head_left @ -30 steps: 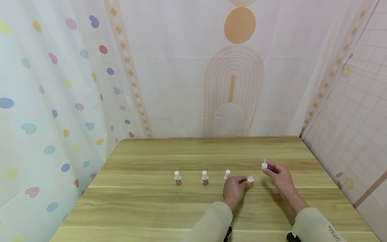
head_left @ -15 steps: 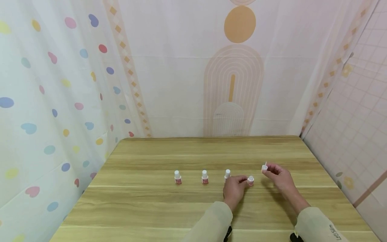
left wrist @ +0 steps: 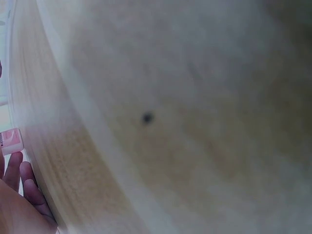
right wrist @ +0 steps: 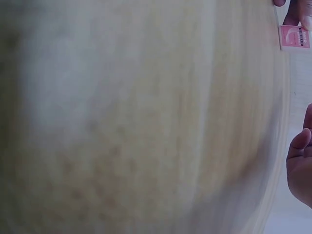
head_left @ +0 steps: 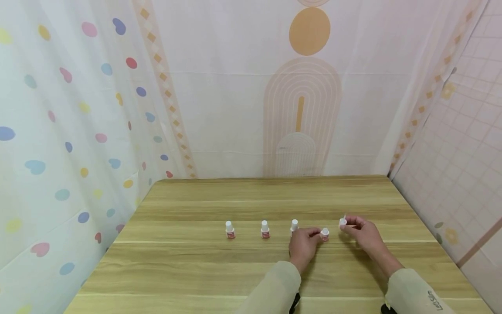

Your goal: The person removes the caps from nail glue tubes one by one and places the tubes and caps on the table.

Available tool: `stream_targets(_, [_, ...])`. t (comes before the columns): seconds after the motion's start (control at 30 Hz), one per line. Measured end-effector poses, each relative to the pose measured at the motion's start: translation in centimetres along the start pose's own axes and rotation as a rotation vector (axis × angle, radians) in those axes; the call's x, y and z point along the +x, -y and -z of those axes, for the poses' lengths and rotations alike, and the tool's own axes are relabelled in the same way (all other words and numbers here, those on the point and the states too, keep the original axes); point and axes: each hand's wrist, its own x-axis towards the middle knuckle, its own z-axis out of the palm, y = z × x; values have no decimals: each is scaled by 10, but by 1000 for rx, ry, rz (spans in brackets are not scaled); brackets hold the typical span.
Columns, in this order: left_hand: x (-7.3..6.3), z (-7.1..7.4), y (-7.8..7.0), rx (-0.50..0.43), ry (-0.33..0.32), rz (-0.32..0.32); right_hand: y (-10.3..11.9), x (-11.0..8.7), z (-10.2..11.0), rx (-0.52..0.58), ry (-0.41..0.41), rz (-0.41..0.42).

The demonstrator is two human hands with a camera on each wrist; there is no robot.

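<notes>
My left hand pinches a small white bottle with a red label, which stands uncapped on the table. In the left wrist view, part of that bottle and my left fingers show at the edge. To its right, my right hand holds a white cap just above the table, its thin stem pointing up. The right wrist view catches my right hand and the same bottle, but not the cap. Directly behind my left hand stands a capped bottle, partly hidden.
Two more capped bottles, one in the middle and one farther left, stand upright in the same row. The wooden table ends at a patterned curtain behind and on both sides.
My right hand has lowered slightly with the cap, whose stem still points up. My left hand stays at the uncapped bottle, and the other bottles have not moved.
</notes>
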Motion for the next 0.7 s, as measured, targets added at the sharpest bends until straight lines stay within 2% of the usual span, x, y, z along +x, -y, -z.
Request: stream_targets(0.7, [0,0,0,8,11,-4,-11,2,0,-49,64,54])
